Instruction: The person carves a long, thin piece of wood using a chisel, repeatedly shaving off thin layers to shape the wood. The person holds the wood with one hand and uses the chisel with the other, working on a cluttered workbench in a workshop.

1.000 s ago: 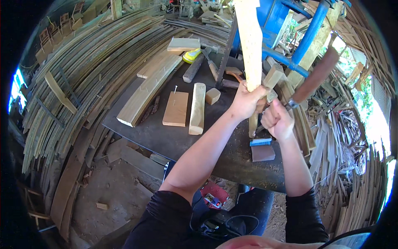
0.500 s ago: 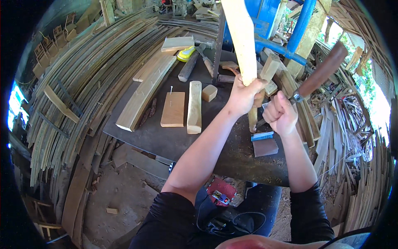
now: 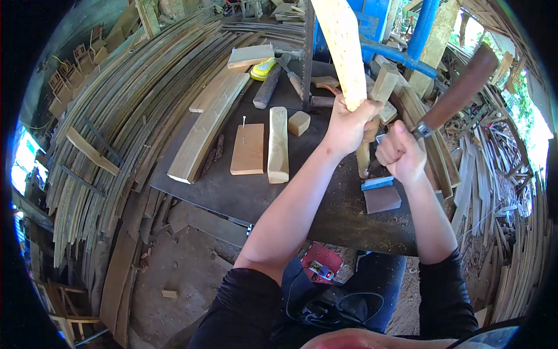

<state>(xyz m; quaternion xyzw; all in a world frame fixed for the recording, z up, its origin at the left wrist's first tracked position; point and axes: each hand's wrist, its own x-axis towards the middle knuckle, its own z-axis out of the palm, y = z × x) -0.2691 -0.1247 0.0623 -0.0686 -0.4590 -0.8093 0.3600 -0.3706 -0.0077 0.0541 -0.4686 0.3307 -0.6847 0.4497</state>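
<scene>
Left grip [image 3: 351, 127] clenches the pale stick [image 3: 343, 49], which extends lengthwise beyond it; right grip [image 3: 404, 154], right of the stick, clasps a brown-handled tool [image 3: 459, 88].

A pale wooden length [image 3: 342, 49] leans steeply, top tipped left; beside it, a brown-handled tool [image 3: 458, 91] slants up rightward.
</scene>
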